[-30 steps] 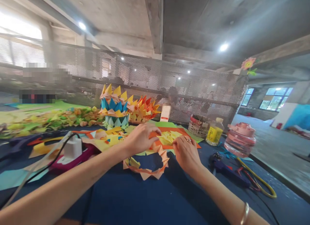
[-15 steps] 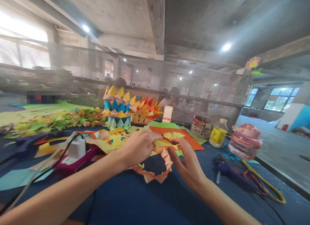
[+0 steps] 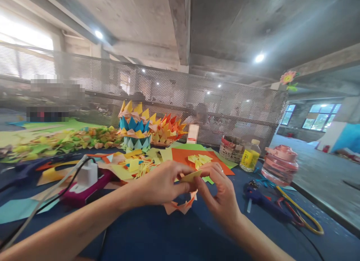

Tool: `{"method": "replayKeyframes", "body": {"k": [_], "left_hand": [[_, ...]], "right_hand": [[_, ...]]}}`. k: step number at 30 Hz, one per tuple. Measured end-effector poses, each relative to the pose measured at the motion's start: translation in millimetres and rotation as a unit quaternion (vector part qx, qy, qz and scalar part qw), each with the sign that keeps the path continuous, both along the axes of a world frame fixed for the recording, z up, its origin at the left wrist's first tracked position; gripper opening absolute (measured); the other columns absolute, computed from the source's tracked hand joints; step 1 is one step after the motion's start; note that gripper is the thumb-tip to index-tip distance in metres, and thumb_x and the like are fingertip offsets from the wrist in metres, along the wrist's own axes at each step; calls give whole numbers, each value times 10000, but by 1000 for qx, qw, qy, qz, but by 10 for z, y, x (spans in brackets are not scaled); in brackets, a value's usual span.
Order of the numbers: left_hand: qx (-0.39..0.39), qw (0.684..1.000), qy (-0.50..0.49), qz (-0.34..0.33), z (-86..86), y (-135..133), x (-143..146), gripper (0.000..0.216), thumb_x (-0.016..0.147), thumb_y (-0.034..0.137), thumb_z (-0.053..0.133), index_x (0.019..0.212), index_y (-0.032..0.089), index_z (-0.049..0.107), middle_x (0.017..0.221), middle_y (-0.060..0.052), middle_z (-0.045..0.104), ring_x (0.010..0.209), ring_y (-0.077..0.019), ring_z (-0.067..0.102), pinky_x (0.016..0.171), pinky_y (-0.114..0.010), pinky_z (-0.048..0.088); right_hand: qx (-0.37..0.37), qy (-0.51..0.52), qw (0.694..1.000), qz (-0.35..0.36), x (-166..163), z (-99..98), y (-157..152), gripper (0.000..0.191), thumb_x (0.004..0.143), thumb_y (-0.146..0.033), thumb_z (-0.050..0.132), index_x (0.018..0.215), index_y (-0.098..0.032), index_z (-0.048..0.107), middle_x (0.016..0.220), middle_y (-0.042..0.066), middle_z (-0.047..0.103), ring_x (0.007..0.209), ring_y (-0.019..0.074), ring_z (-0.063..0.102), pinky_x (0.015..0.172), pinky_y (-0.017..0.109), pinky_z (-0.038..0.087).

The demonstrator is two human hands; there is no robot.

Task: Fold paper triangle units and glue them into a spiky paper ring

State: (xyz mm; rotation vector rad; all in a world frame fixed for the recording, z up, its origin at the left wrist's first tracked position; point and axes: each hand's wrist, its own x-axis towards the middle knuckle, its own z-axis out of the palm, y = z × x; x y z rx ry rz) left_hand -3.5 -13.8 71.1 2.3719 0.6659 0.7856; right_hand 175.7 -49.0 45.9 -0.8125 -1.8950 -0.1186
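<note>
A small yellow piece of folded paper (image 3: 191,176) is pinched between my two hands near the middle of the view. My left hand (image 3: 165,181) grips its left end with thumb and fingers closed. The fingertips of my right hand (image 3: 221,186) press on its right end. Below and partly behind my hands, a ring of folded peach paper (image 3: 180,207) lies on the dark blue table (image 3: 152,234); its far side is hidden. Just beyond, yellow folded pieces (image 3: 199,161) rest on an orange sheet (image 3: 222,165).
Tiered paper crowns (image 3: 136,128) and a heap of folded pieces (image 3: 90,138) stand at the back left. Nearer left is a magenta power strip (image 3: 87,189) with cables. To the right are a yellow-labelled bottle (image 3: 249,156), a pink jug (image 3: 279,165) and a glue gun (image 3: 267,204).
Both hands have come closer together and the yellow paper has lifted off the peach ring, with my right fingers now closed on it. The view has shifted slightly.
</note>
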Motion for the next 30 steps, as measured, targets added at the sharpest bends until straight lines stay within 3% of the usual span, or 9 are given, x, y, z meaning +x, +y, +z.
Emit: {"method": "replayKeyframes", "body": {"k": [4, 7, 10, 12, 16, 18, 26, 28, 30], "left_hand": [[-20, 998, -52, 29, -20, 77, 12, 210, 797, 342, 619, 853, 177, 736, 744, -15, 700, 630, -124, 553, 567, -218, 410], [-44, 995, -64, 59, -28, 147, 8, 204, 781, 318, 607, 794, 154, 728, 710, -18, 692, 613, -124, 565, 526, -214, 400], [-57, 992, -90, 69, 30, 203, -26, 162, 749, 295, 620, 729, 146, 682, 680, -3, 666, 608, -114, 575, 564, -216, 432], [-93, 988, -99, 76, 87, 227, -52, 152, 731, 290, 638, 694, 143, 650, 648, 3, 647, 590, -105, 570, 588, -223, 449], [-158, 976, -131, 70, 143, 253, -68, 141, 720, 269, 656, 673, 140, 619, 631, 6, 636, 620, -104, 577, 671, -251, 478], [-180, 971, -144, 63, 140, 256, -60, 147, 713, 260, 668, 666, 133, 610, 632, 9, 630, 627, -99, 577, 700, -259, 488], [-237, 944, -215, 80, 113, 292, -95, 162, 743, 301, 654, 798, 150, 658, 764, -17, 679, 732, -125, 624, 722, -250, 535], [-243, 937, -227, 108, 122, 333, -137, 145, 732, 293, 667, 768, 153, 663, 733, -16, 678, 691, -119, 620, 683, -231, 537], [-247, 928, -239, 141, 135, 386, -186, 117, 718, 270, 681, 728, 155, 660, 686, -11, 670, 636, -108, 609, 636, -215, 531]], "right_hand": [[-17, -23, 999, -21, -12, 18, 15, 144, 890, -221, 524, 753, -208, 565, 767, 26, 604, 759, 176, 544, 710, 320, 438], [-58, -59, 996, -32, 126, 72, -15, 109, 915, -252, 497, 890, -213, 595, 897, 40, 630, 873, 179, 577, 788, 320, 456], [-123, -107, 977, -136, 541, 123, -94, 189, 941, -252, 420, 1051, -214, 569, 1043, 68, 625, 977, 192, 585, 843, 338, 464], [-170, -187, 934, -252, 936, 116, -163, 204, 911, -197, 414, 1009, -190, 593, 1044, 94, 634, 994, 224, 595, 870, 370, 455], [-286, -338, 766, -466, 1594, -14, -288, 387, 775, -57, 470, 1145, -98, 575, 1112, 184, 632, 1085, 304, 583, 926, 407, 409], [-306, -347, 738, -492, 1724, -95, -316, 385, 765, -79, 493, 1140, -56, 577, 1043, 213, 661, 1035, 339, 611, 878, 419, 427], [-309, -308, 729, -527, 1724, -223, -190, 248, 845, -255, 442, 992, -131, 598, 877, 172, 713, 857, 356, 685, 666, 385, 460], [-286, -280, 759, -513, 1719, -211, -120, 254, 862, -328, 420, 967, -169, 590, 808, 123, 717, 798, 333, 696, 610, 358, 459], [-233, -224, 823, -466, 1638, -168, -33, 285, 860, -407, 411, 944, -197, 582, 753, 81, 708, 738, 299, 693, 592, 339, 463]]}}
